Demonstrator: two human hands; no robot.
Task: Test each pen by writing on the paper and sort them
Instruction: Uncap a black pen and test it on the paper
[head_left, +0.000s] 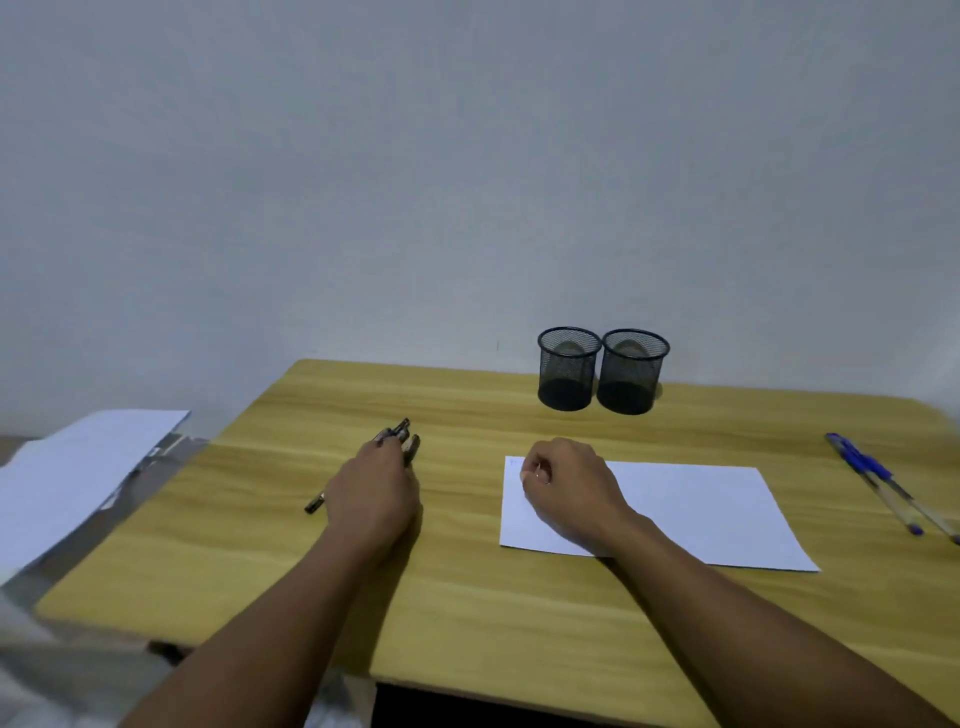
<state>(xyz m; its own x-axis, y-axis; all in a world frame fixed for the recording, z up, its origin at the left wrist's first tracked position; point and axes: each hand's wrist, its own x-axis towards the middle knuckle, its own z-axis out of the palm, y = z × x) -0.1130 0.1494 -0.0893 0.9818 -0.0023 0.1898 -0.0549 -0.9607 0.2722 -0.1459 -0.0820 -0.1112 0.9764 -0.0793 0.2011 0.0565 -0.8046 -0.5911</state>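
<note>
A white sheet of paper (701, 514) lies on the wooden table (467, 587), right of centre. My right hand (566, 486) rests as a closed fist on the sheet's top left corner, and no pen shows in it. A faint blue mark (514, 460) sits just left of the fist. My left hand (376, 493) lies over a bunch of dark pens (402, 435), its fingers curled around them. Their tips stick out past the fingers, and one end (315, 504) shows at the hand's left. Blue pens (883, 480) lie near the right edge.
Two black mesh pen cups (569, 371) (631, 374) stand side by side at the back, against the wall. White sheets in clear plastic (78, 467) lie off the table's left edge. The table's front edge runs just below my forearms.
</note>
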